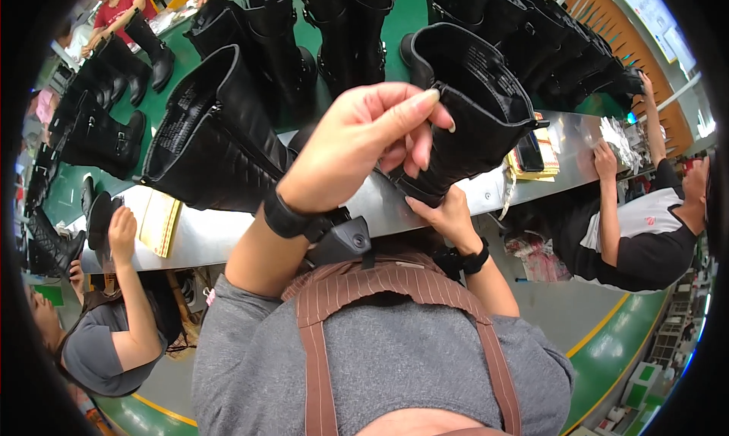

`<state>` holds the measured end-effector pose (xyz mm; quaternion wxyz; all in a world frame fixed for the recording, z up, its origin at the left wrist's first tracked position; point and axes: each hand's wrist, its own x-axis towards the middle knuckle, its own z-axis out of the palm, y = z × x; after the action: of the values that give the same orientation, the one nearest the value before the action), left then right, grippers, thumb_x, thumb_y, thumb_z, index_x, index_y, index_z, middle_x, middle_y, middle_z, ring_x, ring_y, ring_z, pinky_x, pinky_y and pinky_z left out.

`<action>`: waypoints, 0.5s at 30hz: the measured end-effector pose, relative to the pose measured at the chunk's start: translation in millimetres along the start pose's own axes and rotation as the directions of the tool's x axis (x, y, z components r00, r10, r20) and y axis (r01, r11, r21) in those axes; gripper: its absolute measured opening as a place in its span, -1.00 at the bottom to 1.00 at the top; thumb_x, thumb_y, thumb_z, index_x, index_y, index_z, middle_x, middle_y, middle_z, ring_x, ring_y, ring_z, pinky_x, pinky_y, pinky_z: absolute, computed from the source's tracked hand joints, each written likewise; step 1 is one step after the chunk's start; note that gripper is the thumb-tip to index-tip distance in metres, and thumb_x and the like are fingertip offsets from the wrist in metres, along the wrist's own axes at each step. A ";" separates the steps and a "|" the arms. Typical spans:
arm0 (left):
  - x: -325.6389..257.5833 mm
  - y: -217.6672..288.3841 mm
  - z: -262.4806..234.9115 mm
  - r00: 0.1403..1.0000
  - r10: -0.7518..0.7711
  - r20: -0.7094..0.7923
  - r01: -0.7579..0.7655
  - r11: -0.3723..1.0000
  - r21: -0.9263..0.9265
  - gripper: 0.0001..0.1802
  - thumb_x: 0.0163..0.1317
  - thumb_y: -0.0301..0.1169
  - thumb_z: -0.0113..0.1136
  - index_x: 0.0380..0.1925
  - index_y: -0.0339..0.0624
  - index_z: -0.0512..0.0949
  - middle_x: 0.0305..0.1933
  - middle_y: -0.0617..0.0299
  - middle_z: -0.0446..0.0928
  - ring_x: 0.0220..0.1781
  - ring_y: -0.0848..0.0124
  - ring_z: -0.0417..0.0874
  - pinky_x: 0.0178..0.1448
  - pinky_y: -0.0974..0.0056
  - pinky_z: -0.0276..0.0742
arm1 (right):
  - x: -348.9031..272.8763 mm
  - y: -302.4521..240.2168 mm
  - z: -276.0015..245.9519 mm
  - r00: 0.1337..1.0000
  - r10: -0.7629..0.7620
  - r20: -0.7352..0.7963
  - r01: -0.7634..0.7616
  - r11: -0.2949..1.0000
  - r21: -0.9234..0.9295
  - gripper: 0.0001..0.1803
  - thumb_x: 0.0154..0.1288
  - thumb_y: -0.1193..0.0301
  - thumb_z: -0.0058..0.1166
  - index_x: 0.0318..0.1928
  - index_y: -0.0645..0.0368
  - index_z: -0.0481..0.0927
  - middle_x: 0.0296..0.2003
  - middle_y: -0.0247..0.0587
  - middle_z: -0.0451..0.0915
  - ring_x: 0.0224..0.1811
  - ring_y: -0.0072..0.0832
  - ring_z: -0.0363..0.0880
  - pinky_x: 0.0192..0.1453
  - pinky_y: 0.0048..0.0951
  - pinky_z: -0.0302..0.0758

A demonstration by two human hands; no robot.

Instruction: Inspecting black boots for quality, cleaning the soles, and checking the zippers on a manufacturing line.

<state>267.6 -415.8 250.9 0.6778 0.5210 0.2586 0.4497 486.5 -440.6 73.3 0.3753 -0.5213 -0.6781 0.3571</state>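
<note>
A tall black boot (467, 125) stands just ahead of me on the metal bench, its wide shaft opening tilted toward me, with pale print on the lining. My right hand (448, 212) is wrapped round its low end near the bench's front edge. My left hand (372, 136) is raised in front of the shaft, thumb and fingertips pinched together beside the seam at the boot's rim. Whatever the pinch may hold is too small to make out. To the left a second black boot (220, 144) leans with its opening toward me, partly behind my left wrist.
Several black boots (342, 26) stand on the green tabletop (410, 11) beyond the metal bench (209, 235). A dark phone (529, 154) lies on yellow papers (548, 163) at right; another yellow stack (159, 222) is at left. Co-workers (114, 322) (634, 231) sit on both sides.
</note>
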 end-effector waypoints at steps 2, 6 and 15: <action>-14.7 -13.8 -7.0 0.999 0.031 0.021 -0.033 0.993 0.111 -0.67 0.51 -0.21 -0.02 -0.14 -0.26 0.59 -0.46 0.31 0.58 -0.44 0.60 0.56 -0.39 0.55 0.38 | 1.4 -0.6 -1.1 0.999 0.018 0.027 -0.019 0.999 0.045 -0.47 0.05 0.36 0.43 0.04 0.27 0.57 -0.14 -0.09 0.71 -0.08 -0.35 0.69 0.06 -0.36 0.56; -74.9 -42.6 -40.1 0.986 -0.169 0.003 0.158 0.925 0.345 -0.70 0.43 -0.28 0.13 -0.04 -0.29 0.58 -0.29 0.34 0.61 -0.21 0.60 0.59 -0.12 0.45 0.50 | 7.9 -4.3 -11.9 0.980 -0.004 0.201 -0.012 0.997 0.081 -0.41 0.07 0.37 0.45 0.10 0.32 0.53 -0.04 -0.14 0.66 -0.02 -0.42 0.59 0.16 -0.37 0.48; -198.4 -43.5 -96.5 0.750 -0.143 -0.646 0.647 0.358 0.673 -0.47 0.11 0.03 0.40 -0.32 -0.30 0.63 -0.44 0.09 0.63 -0.41 0.31 0.64 -0.31 0.27 0.52 | 29.3 -7.6 -25.0 0.942 0.013 0.336 -0.104 0.962 0.253 -0.22 0.03 0.42 0.47 0.25 0.39 0.39 0.15 -0.15 0.51 0.21 -0.40 0.44 0.36 -0.36 0.30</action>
<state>111.7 -546.8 155.5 0.3172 0.5766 0.7308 0.1811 500.1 -411.3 95.5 0.3121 -0.4186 -0.6612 0.5387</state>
